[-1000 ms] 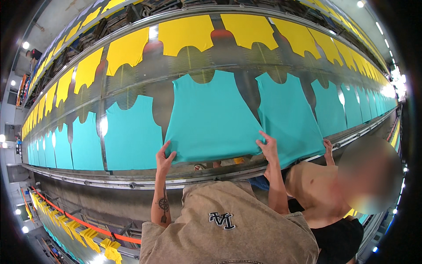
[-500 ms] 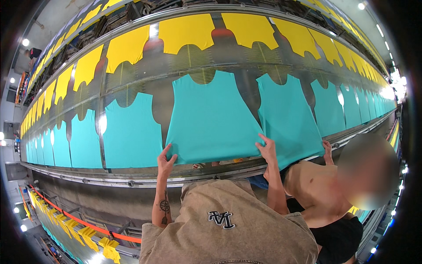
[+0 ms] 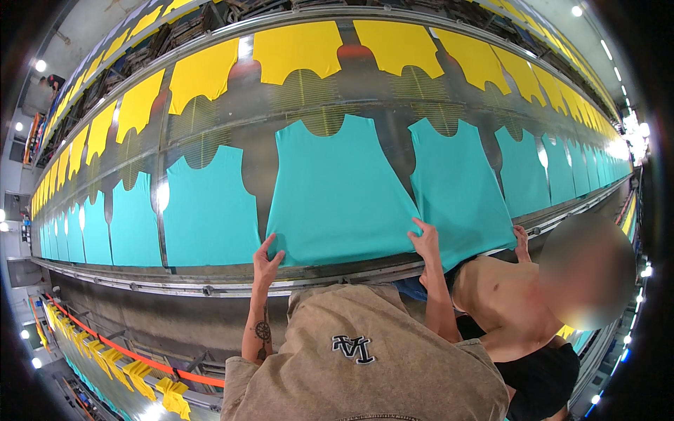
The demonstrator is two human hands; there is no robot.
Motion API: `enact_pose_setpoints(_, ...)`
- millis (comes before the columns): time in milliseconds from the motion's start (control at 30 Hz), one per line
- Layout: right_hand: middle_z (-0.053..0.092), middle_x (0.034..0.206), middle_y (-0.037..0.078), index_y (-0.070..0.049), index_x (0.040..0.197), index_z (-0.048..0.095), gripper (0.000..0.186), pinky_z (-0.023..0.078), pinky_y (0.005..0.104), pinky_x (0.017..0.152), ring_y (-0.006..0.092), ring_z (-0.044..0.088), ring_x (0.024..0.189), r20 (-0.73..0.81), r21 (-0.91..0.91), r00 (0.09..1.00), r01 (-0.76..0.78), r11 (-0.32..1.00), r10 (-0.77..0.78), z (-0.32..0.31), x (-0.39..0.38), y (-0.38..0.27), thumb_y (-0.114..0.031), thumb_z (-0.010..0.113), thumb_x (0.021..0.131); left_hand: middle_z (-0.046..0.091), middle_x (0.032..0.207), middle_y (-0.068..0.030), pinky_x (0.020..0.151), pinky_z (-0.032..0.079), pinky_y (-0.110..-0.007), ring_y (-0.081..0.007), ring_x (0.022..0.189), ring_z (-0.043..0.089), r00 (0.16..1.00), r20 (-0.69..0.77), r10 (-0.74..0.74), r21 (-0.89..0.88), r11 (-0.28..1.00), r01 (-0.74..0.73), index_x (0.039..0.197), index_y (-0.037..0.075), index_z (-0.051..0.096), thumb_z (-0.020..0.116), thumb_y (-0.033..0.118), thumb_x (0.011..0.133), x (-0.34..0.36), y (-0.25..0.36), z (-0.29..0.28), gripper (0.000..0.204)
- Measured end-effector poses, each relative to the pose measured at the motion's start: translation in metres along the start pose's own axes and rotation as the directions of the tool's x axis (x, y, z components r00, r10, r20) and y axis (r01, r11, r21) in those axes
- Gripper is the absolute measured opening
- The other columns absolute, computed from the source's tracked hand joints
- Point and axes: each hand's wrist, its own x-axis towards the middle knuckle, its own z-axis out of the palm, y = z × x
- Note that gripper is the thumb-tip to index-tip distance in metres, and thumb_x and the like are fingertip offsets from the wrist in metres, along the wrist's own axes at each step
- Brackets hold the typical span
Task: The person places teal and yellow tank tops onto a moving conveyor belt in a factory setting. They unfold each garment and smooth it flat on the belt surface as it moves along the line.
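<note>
"One teal shirt (image 3: 340, 193), then: where is it?"
"Spread over the worktop (image 3: 395, 151), neck end farthest away, between other teal shirts (image 3: 210, 210)."
"And the left hand (image 3: 265, 266)?"
"Grasping one lower corner, thumb and forefinger spread apart."
"The right hand (image 3: 426, 245) too?"
"Yes, gripping the opposite corner, forefinger stretched out, other fingers curled."
</note>
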Motion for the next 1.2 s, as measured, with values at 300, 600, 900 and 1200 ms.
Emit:
enact_pose_setpoints(300,0.068,0.119,0.026,-0.003,0.125,0.068,0.049,0.052,0.0425,0.096,0.0406,0.065,0.113,-0.007,-0.051,1.000,0.000,0.999,0.000,0.002,-0.003,0.009,-0.013,0.076,0.078,0.064,0.125,-0.0082,0.088,0.050,-0.025,-0.0091,0.103,0.059,0.997,0.029,-0.067,0.004,0.998,0.067,0.143,-0.006,0.050,0.069,-0.004,0.087,-0.008,-0.004,0.001,0.059)
enact_pose_setpoints(600,0.067,0.122,0.024,-0.003,0.126,0.067,0.050,0.051,0.0429,0.099,0.0396,0.064,0.116,0.015,-0.053,1.000,-0.026,0.998,0.027,0.003,-0.007,0.010,-0.013,0.076,0.077,0.064,0.125,-0.0076,0.090,0.050,-0.025,-0.0094,0.104,0.059,0.997,0.018,-0.070,-0.036,0.997,0.070,0.143,-0.006,0.050,0.070,-0.004,0.086,-0.012,-0.013,0.001,0.060)
enact_pose_setpoints(900,0.068,0.120,0.024,-0.003,0.125,0.068,0.050,0.051,0.0435,0.098,0.0404,0.064,0.115,0.021,-0.078,0.999,-0.037,0.996,0.039,0.005,-0.010,0.013,-0.013,0.075,0.077,0.065,0.124,-0.0084,0.088,0.050,-0.025,-0.0096,0.103,0.059,0.998,0.006,-0.069,0.020,0.997,0.069,0.141,-0.005,0.052,0.070,-0.004,0.086,-0.016,-0.017,0.000,0.058)
enact_pose_setpoints(1200,0.068,0.121,0.023,-0.002,0.126,0.067,0.051,0.051,0.0446,0.099,0.0405,0.064,0.114,0.022,-0.100,1.000,-0.010,0.995,0.012,0.008,-0.013,0.019,-0.013,0.075,0.077,0.065,0.125,-0.0092,0.089,0.050,-0.025,-0.0103,0.104,0.059,0.999,-0.007,-0.047,0.054,0.997,0.048,0.142,-0.005,0.052,0.069,-0.003,0.086,-0.022,-0.015,0.003,0.058)
